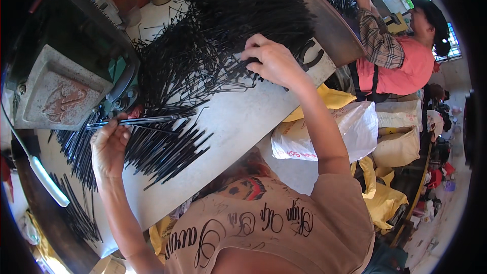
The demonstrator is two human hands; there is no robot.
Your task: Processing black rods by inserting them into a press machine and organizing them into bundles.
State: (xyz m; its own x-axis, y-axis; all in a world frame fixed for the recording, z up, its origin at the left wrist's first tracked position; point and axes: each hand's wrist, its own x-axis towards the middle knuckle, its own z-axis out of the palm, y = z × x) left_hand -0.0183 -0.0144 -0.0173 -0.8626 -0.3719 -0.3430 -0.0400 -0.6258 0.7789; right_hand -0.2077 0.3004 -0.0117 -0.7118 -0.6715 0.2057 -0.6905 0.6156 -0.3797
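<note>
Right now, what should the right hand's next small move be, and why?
I'd probably have the right hand pull lightly from the black rod pile: its fingers curl at the pile's edge, though any grip is unclear, while the left hand holds thin dark rods beside the machine.

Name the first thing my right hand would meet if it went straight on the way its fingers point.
Most likely the tangled black rods: the right hand points leftward into them. Depth is unclear, so it may already be touching some.
</note>
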